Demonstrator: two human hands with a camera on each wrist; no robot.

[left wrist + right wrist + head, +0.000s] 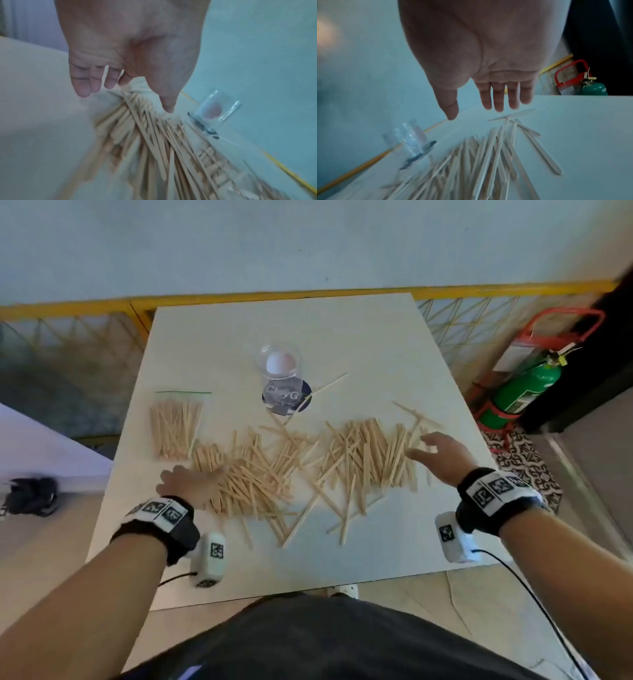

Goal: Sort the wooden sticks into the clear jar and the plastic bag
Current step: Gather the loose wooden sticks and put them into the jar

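Pale wooden sticks lie in two loose heaps on the white table [342, 330]: a left heap [253, 474] and a right heap [366, 457]. My left hand [191, 481] rests on the left heap with straight fingers [84, 88], and a stick pokes up between them. My right hand [428, 446] hovers open over the right heap's far edge, its fingers [498, 102] spread and holding nothing. The clear jar [279, 364] stands behind the heaps on a dark disc [305, 400]; it also shows in both wrist views [217, 109] [409, 136]. At back left lies the plastic bag [174, 429], with several sticks inside.
A green fire extinguisher [524, 392] in a red stand sits right of the table. A yellow railing [239, 297] runs behind it. A black object [30, 496] lies on a lower surface to the left. Single sticks [329, 386] stray near the jar.
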